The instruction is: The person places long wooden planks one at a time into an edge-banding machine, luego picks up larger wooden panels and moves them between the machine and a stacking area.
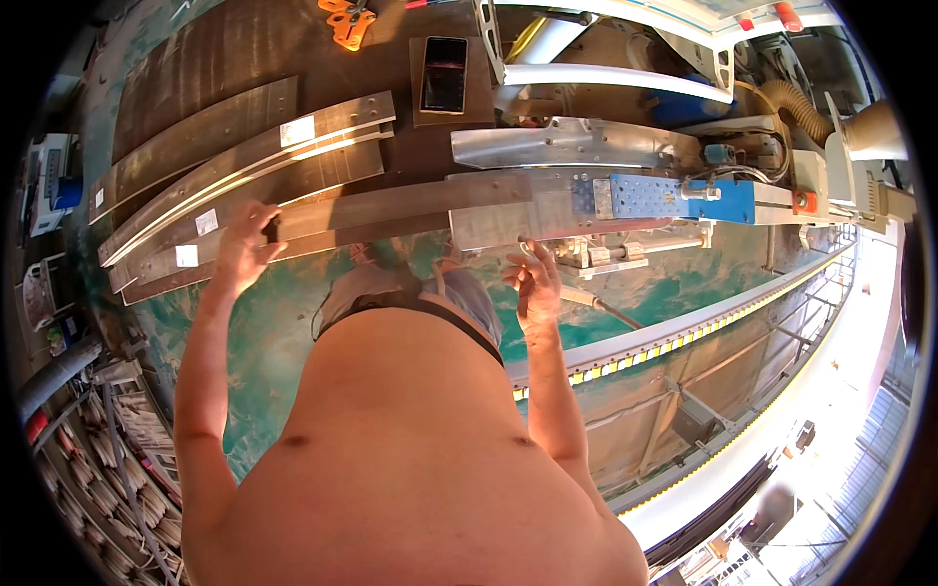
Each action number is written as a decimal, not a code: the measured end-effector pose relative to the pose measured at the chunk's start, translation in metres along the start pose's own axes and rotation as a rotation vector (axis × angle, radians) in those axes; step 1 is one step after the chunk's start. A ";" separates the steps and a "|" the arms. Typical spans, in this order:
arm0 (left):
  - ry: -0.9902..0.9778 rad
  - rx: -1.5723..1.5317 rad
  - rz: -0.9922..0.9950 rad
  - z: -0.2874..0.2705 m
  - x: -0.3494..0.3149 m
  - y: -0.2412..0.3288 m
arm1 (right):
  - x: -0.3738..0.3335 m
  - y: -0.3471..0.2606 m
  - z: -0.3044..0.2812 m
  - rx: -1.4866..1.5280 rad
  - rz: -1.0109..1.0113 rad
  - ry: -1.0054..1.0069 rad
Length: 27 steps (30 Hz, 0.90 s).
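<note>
My left hand (244,248) is over the near edge of the long metal bars (210,256) on the left of the bench. Its thumb and fingers curve around a small dark object (273,230), too small to name. My right hand (535,286) is raised just in front of a flat grey metal plate (489,217), its fingers curled together. Whatever its fingertips may hold is too small to make out. A long brown-grey strip (376,213) runs along the bench between both hands and meets the plate.
A blue perforated machine part (650,196) adjoins the plate, with metal rods (611,259) below. A phone (445,75) and an orange clamp-like tool (346,21) lie at the back. A white frame (616,80) stands behind. A rail with yellow marks (645,354) runs at right.
</note>
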<state>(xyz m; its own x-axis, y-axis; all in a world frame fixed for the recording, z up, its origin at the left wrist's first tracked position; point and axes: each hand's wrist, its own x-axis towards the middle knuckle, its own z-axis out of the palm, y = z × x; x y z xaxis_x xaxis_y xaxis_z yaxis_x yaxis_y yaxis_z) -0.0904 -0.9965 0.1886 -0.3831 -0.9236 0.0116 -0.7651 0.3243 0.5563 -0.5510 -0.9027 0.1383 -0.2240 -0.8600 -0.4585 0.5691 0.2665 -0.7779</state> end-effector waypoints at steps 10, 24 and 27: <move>-0.029 0.127 0.130 0.051 0.064 0.062 | 0.032 -0.009 0.035 -0.074 -0.070 -0.014; -0.088 0.171 0.060 0.073 0.090 0.103 | 0.078 -0.011 0.054 -0.054 -0.021 0.175; -0.090 0.172 0.047 0.074 0.090 0.105 | 0.077 -0.016 0.058 -0.059 -0.006 0.181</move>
<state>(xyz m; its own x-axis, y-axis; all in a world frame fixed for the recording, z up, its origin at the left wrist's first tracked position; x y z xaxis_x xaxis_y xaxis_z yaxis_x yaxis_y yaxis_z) -0.2441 -1.0306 0.1864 -0.4594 -0.8871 -0.0443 -0.8195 0.4041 0.4063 -0.5312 -0.9983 0.1409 -0.3688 -0.7706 -0.5199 0.5211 0.2917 -0.8021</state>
